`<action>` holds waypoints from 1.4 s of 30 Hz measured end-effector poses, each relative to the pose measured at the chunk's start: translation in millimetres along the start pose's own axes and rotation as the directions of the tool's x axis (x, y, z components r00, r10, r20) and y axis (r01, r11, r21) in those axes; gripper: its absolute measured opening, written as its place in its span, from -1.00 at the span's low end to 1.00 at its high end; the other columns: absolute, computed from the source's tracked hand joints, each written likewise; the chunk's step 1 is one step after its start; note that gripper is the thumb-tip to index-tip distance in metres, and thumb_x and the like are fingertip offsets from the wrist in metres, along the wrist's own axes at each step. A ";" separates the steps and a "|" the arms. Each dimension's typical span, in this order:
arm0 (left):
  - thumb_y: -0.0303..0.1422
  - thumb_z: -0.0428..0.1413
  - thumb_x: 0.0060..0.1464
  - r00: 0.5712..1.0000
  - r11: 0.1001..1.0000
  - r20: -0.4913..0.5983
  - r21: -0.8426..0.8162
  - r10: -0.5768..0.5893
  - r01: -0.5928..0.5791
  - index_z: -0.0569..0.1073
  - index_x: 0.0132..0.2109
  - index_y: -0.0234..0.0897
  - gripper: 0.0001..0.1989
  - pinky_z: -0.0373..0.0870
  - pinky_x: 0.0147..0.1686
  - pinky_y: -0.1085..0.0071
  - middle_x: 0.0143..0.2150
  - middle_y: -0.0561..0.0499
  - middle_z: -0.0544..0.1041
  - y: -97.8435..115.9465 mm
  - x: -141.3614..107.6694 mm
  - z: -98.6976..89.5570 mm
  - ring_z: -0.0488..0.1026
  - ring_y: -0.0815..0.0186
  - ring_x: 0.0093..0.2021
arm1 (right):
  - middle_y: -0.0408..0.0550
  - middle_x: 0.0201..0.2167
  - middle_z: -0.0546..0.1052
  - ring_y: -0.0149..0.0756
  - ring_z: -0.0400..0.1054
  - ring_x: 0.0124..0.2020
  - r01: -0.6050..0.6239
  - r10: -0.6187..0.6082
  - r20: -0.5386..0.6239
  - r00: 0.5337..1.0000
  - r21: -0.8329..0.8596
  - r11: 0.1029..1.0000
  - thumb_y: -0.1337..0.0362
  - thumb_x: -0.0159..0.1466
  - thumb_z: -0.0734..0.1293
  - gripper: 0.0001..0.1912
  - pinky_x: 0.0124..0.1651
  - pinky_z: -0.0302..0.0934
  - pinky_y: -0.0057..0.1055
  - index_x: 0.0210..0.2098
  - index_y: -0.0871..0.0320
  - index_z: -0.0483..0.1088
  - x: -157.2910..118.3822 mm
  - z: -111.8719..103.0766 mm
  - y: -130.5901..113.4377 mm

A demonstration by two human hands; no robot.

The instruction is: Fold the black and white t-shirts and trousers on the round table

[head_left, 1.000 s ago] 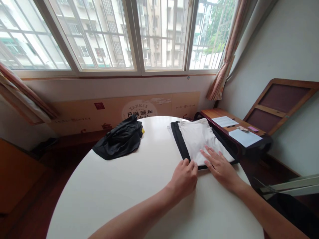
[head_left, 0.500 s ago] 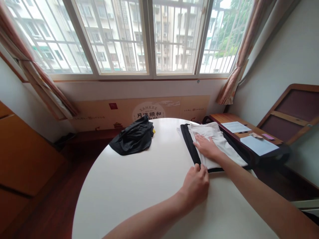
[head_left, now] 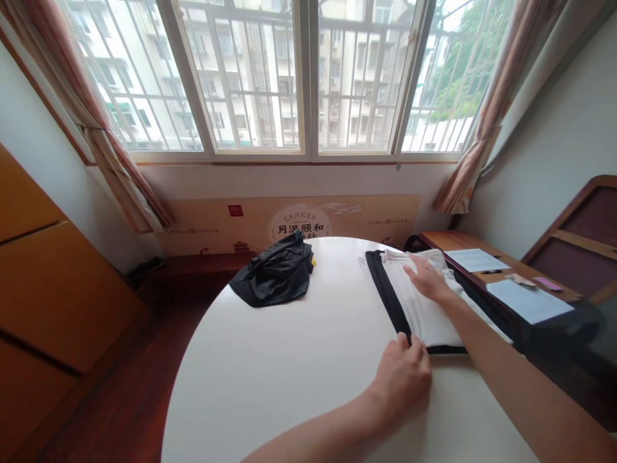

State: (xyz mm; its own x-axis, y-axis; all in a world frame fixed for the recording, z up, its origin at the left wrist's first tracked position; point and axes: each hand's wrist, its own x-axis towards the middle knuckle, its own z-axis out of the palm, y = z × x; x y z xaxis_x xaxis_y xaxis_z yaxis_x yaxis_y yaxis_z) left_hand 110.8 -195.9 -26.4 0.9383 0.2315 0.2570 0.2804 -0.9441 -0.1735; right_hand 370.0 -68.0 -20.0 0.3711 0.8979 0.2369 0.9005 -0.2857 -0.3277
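Over at the round white table (head_left: pixel 241 399), two bare hands, both on one folded garment (head_left: pixel 424 315), white cloth with a black band down its left side! Left hand (head_left: pixel 402 382) low at the near edge, fingers curled and pinching the hem right by the black band, a firm little hold on the cloth. Right hand (head_left: pixel 427 281) up toward the far end, fingers spread wide and pressing flat on the white, nothing gripped. Garment lying on the right part of the table, close to the rim. Off to the left, well apart from both hands, one crumpled black cloth (head_left: pixel 274 275), with one small yellow bit (head_left: pixel 313 262) peeking out beside it. Just past the table's right rim, one wooden side table (head_left: pixel 446 240) carrying two sheets of paper (head_left: pixel 477 260), one pen (head_left: pixel 491 271), one pink card (head_left: pixel 547 283) and one small tan scrap (head_left: pixel 520 279). Beyond it all, one barred window (head_left: pixel 308 77) with two curtains (head_left: pixel 496 96), one on each side, and one printed board (head_left: pixel 294 225) along the wall below.
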 end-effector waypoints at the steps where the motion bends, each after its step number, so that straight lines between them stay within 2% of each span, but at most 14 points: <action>1: -0.38 0.04 0.29 1.000 1.000 -0.007 0.001 -0.003 0.003 0.56 0.14 -0.51 -0.60 0.41 -0.16 0.17 0.20 -0.44 0.47 -0.1 -0.4 1.0 0.42 -0.02 0.07 | 0.23 0.50 0.18 0.22 -0.02 0.52 -0.048 0.048 0.003 0.999 -0.014 0.999 0.01 0.51 -0.01 -0.32 0.44 -0.18 0.42 0.48 0.21 0.17 -2.4 -5.2 14.0; 6: -0.44 0.00 0.30 0.998 0.998 -0.034 -0.039 0.055 -0.056 0.61 -0.07 -0.50 -0.69 0.40 -0.19 0.16 0.07 -0.40 0.54 -0.7 2.8 2.9 0.43 -0.02 0.07 | 0.34 0.47 0.21 0.17 0.02 0.51 -0.198 0.203 0.077 0.976 -0.069 0.978 0.06 0.51 0.00 -0.34 0.44 -0.09 0.34 0.44 0.27 0.21 -12.6 -17.0 63.0; 8: -0.42 -0.01 0.32 0.999 0.987 -0.026 -0.153 0.045 -0.049 0.60 -0.16 -0.42 -0.72 0.42 -0.15 0.15 -0.04 -0.29 0.57 -9.6 6.4 0.1 0.47 0.04 -0.02 | 0.35 0.48 0.18 0.18 -0.02 0.52 -0.202 0.206 0.055 0.977 -0.083 0.976 0.06 0.51 0.00 -0.34 0.44 -0.12 0.36 0.45 0.29 0.19 -19.4 -16.6 57.5; 11: -0.30 0.03 0.35 0.981 0.909 0.012 -0.374 -0.192 0.183 0.55 0.00 -0.37 -0.72 0.46 -0.04 0.20 -0.03 -0.17 0.60 -50.6 7.2 -13.3 0.52 0.13 -0.09 | 0.37 0.47 0.21 0.24 -0.02 0.52 -0.068 0.064 -0.040 0.997 -0.092 0.993 0.07 0.49 0.06 -0.35 0.44 -0.08 0.33 0.41 0.33 0.23 -46.7 -10.0 19.3; 14: -0.33 0.05 0.33 0.842 0.763 0.005 -0.421 -0.540 0.491 0.44 0.20 -0.38 -0.63 0.42 0.10 0.20 0.13 -0.23 0.55 -125.4 -11.6 -35.9 0.51 0.08 0.04 | 0.28 0.42 0.31 0.18 0.02 0.51 0.293 -0.294 -0.064 0.954 -0.027 0.956 0.10 0.48 0.13 -0.46 0.45 -0.04 0.25 0.31 0.22 0.38 -96.5 2.4 -37.6; 16: -0.41 0.05 0.28 0.678 0.659 -0.076 -0.332 -0.731 0.674 0.42 0.22 -0.39 -0.61 0.36 0.18 0.14 0.19 -0.27 0.51 -180.1 -38.1 -48.8 0.46 0.01 0.14 | 0.21 0.44 0.30 0.10 0.04 0.51 0.445 -0.444 -0.022 0.896 0.041 0.895 0.10 0.49 0.16 -0.49 0.46 -0.02 0.22 0.33 0.14 0.36 -130.2 9.2 -73.1; 17: -0.41 0.05 0.27 0.588 0.598 -0.132 -0.295 -0.798 0.745 0.42 0.23 -0.35 -0.59 0.32 0.21 0.11 0.27 -0.28 0.46 -204.6 -54.2 -52.4 0.43 -0.02 0.18 | 0.18 0.45 0.29 0.07 0.02 0.52 0.497 -0.499 0.007 0.867 0.070 0.865 0.11 0.49 0.17 -0.51 0.47 -0.04 0.21 0.33 0.10 0.36 -143.6 11.2 -87.5; 20: -0.39 0.09 0.23 0.447 0.480 -0.175 -0.284 -0.877 0.830 0.35 0.31 -0.30 -0.49 0.07 0.33 -0.15 0.51 -0.36 0.14 -255.1 -103.0 -48.2 0.17 -0.26 0.40 | 0.18 0.46 0.27 0.06 0.01 0.52 0.571 -0.578 0.075 0.812 0.100 0.815 0.16 0.48 0.22 -0.54 0.49 -0.09 0.23 0.31 0.10 0.39 -164.2 12.5 -113.6; 24: -0.43 0.08 0.16 0.379 0.391 -0.105 -0.343 -0.920 0.854 0.49 0.05 -0.23 -0.70 0.07 0.24 -0.28 0.42 -0.33 0.31 -275.4 -137.3 -26.5 0.26 -0.30 0.33 | 0.22 0.39 0.36 0.13 0.06 0.50 0.566 -0.571 0.087 0.816 0.082 0.821 0.20 0.47 0.23 -0.60 0.47 -0.03 0.22 0.22 0.16 0.46 -164.6 11.1 -118.7; 27: -0.43 -0.01 0.19 0.357 0.356 -0.074 -0.396 -0.931 0.846 0.46 -0.14 -0.24 -0.83 0.10 0.15 -0.29 0.09 -0.34 0.56 -280.8 -134.9 -24.9 0.42 -0.27 0.15 | 0.19 0.33 0.43 0.13 0.13 0.47 0.579 -0.588 0.087 0.804 0.105 0.808 0.25 0.44 0.25 -0.63 0.47 0.01 0.20 0.18 0.16 0.48 -164.8 12.3 -116.7; 31: -0.35 -0.05 0.22 0.413 0.377 -0.050 -0.520 -0.909 0.766 0.40 -0.21 -0.19 -0.86 0.29 -0.04 -0.02 -0.30 -0.15 0.56 -285.2 -114.9 -51.9 0.51 -0.06 -0.16 | 0.17 0.30 0.46 0.11 0.15 0.46 0.553 -0.567 0.020 0.823 0.192 0.810 0.26 0.43 0.26 -0.64 0.46 0.06 0.18 0.17 0.14 0.47 -163.6 16.3 -113.8; 34: -0.31 -0.06 0.23 0.532 0.431 -0.056 -0.661 -0.845 0.614 0.37 -0.22 -0.18 -0.86 0.31 -0.23 0.22 -0.38 -0.01 0.48 -267.2 -93.2 -84.9 0.45 0.14 -0.31 | 0.22 0.30 0.46 0.08 0.18 0.44 0.507 -0.525 -0.040 0.850 0.329 0.797 0.21 0.45 0.25 -0.58 0.44 0.09 0.18 0.26 0.15 0.39 -159.8 17.2 -110.7; 39: -0.28 -0.03 0.25 0.840 0.425 0.046 -0.847 -0.540 0.320 0.39 -0.17 -0.22 -0.85 0.26 -0.40 0.38 -0.43 0.12 0.37 -183.7 -48.9 -132.8 0.33 0.31 -0.44 | 0.21 0.43 0.29 0.12 0.17 0.44 0.399 -0.398 -0.141 0.907 0.593 0.700 0.05 0.33 0.43 -0.18 0.46 0.06 0.15 0.47 0.07 0.10 -162.0 7.2 -109.8; 42: -0.25 0.00 0.30 0.928 0.431 0.114 -0.861 -0.355 0.271 0.43 -0.12 -0.24 -0.82 0.38 -0.27 0.37 -0.30 0.04 0.53 -139.9 -29.9 -139.8 0.47 0.27 -0.29 | 0.10 0.17 0.54 0.15 0.42 0.19 0.318 -0.346 -0.130 0.929 0.760 0.566 0.04 0.25 0.47 -0.37 0.25 0.33 0.02 0.27 0.05 0.39 -165.3 -2.0 -111.8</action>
State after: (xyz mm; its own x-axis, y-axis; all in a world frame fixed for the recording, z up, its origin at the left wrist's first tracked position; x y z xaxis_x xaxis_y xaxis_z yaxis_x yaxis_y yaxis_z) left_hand 15.2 -103.6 123.1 0.7941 0.5767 0.1917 0.2004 -0.5463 0.8133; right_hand 208.5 -185.2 -20.7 0.0628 0.8894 0.4528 0.4558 0.3781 -0.8058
